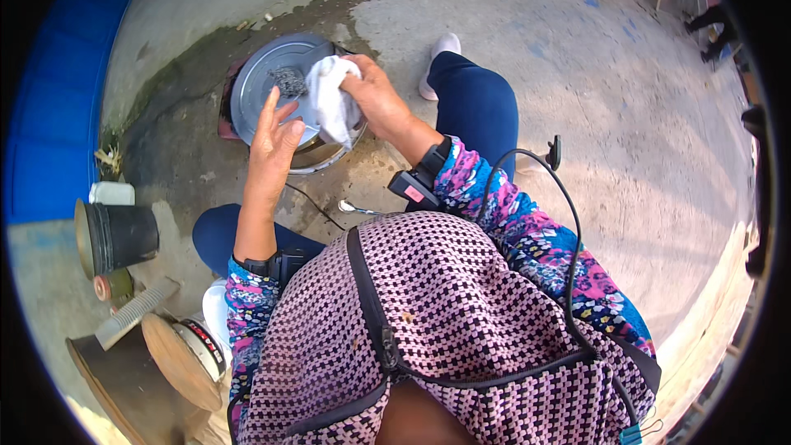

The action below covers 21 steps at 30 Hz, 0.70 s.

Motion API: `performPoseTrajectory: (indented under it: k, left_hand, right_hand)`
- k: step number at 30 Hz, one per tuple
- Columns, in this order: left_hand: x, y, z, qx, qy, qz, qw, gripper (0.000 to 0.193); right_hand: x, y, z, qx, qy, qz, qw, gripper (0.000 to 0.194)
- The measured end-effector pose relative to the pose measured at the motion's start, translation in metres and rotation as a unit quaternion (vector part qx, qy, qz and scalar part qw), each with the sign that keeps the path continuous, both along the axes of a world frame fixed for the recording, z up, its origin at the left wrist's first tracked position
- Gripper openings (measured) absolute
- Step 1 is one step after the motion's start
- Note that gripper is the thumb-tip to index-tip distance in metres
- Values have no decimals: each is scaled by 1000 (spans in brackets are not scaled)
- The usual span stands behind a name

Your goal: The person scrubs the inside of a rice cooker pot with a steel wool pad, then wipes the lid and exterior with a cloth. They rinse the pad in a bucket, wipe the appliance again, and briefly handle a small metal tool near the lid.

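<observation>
A white cloth [334, 99] hangs bunched from my right hand [380, 96], over the right side of a round grey metal lid or pan [250, 96]. My left hand [272, 142] is raised at the lower edge of that round piece, fingers apart and nothing in it. On the grey surface lies a dark scouring pad of metal wire [288, 82]. Beneath, part of a metal pot or basin [315, 164] shows its rim. A reddish object [227, 130] sticks out under the left side. What supports the pot is mostly hidden.
A metal spoon [358, 208] and a thin dark cable [315, 204] lie on the concrete floor near my legs. Black buckets [126, 238], a ribbed pipe [139, 312] and a round wooden board [179, 361] stand at the left. Wet ground surrounds the pot. A person's legs [717, 31] show far right.
</observation>
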<state>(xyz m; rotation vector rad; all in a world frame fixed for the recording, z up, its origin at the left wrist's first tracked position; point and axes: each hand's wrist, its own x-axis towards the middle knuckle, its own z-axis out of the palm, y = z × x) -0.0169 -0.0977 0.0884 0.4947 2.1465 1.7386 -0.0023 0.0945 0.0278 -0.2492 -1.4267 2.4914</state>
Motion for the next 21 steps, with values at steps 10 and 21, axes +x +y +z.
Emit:
performPoseTrajectory:
  k: [10,21]
  left_hand:
    - [-47,20,-27,80,-54,-23,995,37]
    - [-69,14,-1,278,-209,3,938,29]
  right_hand:
    - [-4,17,-11,40,16,151,988,48]
    - [11,55,18,129,9,134,983,51]
